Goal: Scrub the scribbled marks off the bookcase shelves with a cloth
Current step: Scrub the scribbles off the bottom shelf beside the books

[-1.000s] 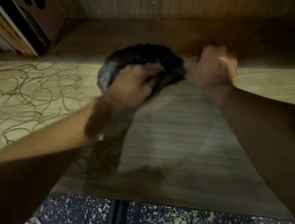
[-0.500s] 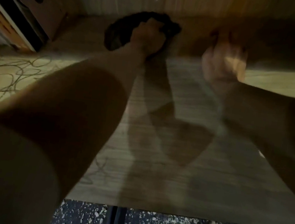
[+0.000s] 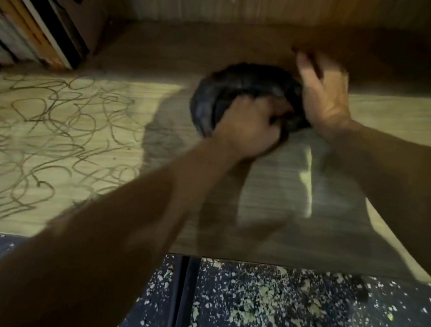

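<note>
Floor (image 3: 270, 315): speckled, along the frame's bottom edge.
Shelf (image 3: 273, 199): bare wood at centre.
Marks (image 3: 33, 132): looping scribbles at left, untouched.
Left hand (image 3: 249, 132): fingers curled into the cloth, clenching it against the shelf.
Cloth (image 3: 235, 94): dark bunched wad at frame centre, on the shelf. Looks soft, light and limp; best bunched in the fist so it cannot slip or unfold.
Right hand (image 3: 323, 95): fingers relaxed, palm against the cloth's right edge, steadying it.
Books (image 3: 12, 24): upper left.
</note>
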